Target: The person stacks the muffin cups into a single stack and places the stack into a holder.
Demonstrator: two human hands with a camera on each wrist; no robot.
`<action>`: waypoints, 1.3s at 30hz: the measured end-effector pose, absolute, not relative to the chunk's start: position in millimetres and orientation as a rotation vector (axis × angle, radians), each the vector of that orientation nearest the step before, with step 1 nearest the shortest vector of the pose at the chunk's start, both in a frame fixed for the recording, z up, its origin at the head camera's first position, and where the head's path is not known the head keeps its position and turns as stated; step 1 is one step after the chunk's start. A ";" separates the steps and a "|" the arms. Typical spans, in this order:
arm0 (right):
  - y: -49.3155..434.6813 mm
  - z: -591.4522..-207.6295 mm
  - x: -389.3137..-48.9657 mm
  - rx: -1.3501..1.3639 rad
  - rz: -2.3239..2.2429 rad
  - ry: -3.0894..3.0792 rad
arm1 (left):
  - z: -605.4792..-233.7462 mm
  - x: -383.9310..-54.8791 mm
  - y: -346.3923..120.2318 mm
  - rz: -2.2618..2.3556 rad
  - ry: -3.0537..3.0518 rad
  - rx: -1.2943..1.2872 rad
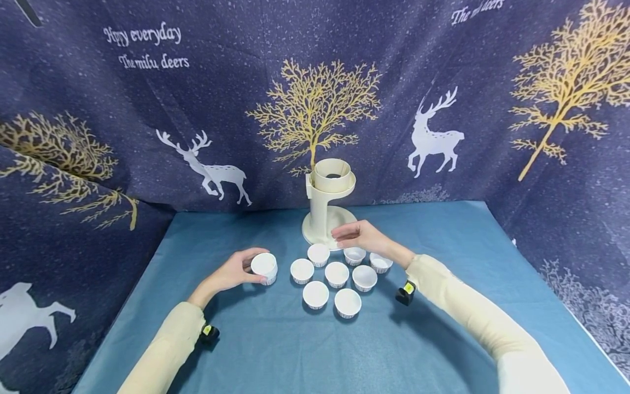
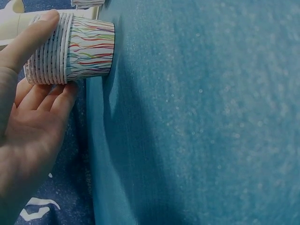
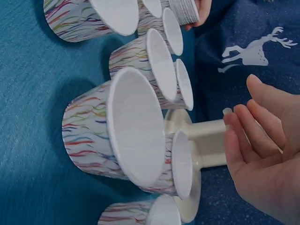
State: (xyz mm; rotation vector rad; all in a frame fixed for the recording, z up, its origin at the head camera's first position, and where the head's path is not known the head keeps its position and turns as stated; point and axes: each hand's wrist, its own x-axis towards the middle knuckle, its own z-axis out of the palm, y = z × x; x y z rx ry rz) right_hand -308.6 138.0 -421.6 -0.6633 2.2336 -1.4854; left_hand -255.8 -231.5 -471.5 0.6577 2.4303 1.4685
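Note:
My left hand (image 1: 241, 268) grips a stack of nested paper cups (image 1: 264, 265) from the side, at the left of the loose cups. In the left wrist view the thumb lies along one side of the stack (image 2: 70, 49) and the fingers on the other; wavy coloured lines mark the outermost cup. My right hand (image 1: 361, 236), fingers loosely bent and nothing between them, hovers above the back cups near the base of a cream stand (image 1: 319, 216). Several single paper cups (image 1: 337, 273) stand mouth up on the table in the middle, their insides white.
The stand carries a round cream holder (image 1: 332, 175) in its upper ring, close to the back edge. A blue cloth covers the table (image 1: 275, 350). Behind it hangs a dark blue curtain (image 1: 216, 104) with deer and gold trees.

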 end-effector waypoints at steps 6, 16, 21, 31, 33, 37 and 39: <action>127.8 -426.7 -311.1 -0.663 -1.465 2.310 | -472.7 -256.3 -233.0 1.459 2.445 0.645; 113.3 -436.0 -315.0 -0.626 -1.417 2.325 | -470.5 -256.1 -231.9 1.426 2.481 0.620; 107.9 -439.4 -311.9 -0.648 -1.328 2.384 | -470.2 -256.2 -232.7 1.426 2.482 0.625; 99.2 -448.0 -308.5 -0.786 -1.214 2.489 | -472.0 -256.1 -233.5 1.418 2.494 0.634; 98.3 -449.6 -308.7 -0.799 -1.198 2.503 | -472.3 -256.1 -233.5 1.423 2.495 0.630; 96.9 -450.9 -308.7 -0.820 -1.176 2.513 | -473.5 -256.3 -233.4 1.439 2.477 0.638; 96.1 -451.1 -308.7 -0.832 -1.155 2.527 | -474.2 -256.4 -233.0 1.449 2.466 0.633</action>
